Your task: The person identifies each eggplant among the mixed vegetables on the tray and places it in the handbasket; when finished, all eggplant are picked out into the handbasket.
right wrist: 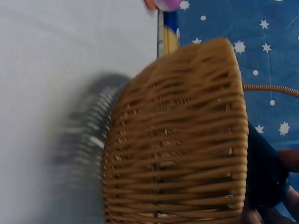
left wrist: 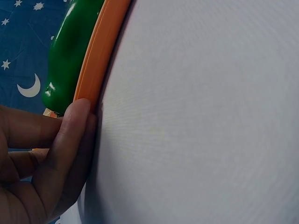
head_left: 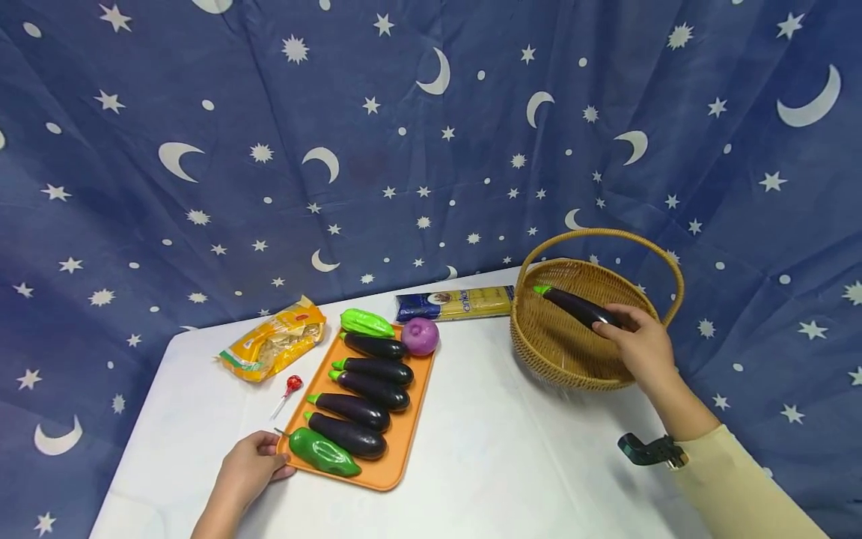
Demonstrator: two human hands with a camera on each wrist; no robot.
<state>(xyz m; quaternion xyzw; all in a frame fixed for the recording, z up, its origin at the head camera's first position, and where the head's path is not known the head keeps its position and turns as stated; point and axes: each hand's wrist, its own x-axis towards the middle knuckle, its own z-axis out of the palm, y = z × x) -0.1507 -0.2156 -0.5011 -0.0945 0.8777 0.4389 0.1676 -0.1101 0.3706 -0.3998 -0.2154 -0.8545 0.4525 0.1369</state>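
My right hand (head_left: 640, 340) grips a dark purple eggplant (head_left: 575, 305) by its thick end, over the wicker basket (head_left: 539, 352). Its green stem points left, toward the far side of the basket's opening. From the right wrist view, the basket's woven side (right wrist: 177, 140) hides part of the eggplant (right wrist: 264, 168). At the near left corner of the orange tray (head_left: 384, 477), my left hand (head_left: 245, 468) pinches the rim between thumb and fingers. On that tray lie several eggplants (head_left: 346, 436), a green pepper (head_left: 325, 451), a ridged light-green vegetable (head_left: 367, 323) and a purple onion (head_left: 420, 337).
A yellow pack (head_left: 276, 340) lies left of the tray, with a red lollipop (head_left: 292, 385) between them. Behind, a blue and yellow pasta packet (head_left: 458, 302) reaches from near the onion to the basket. The basket's tall handle (head_left: 599, 232) arches over it. A starry blue curtain hangs behind.
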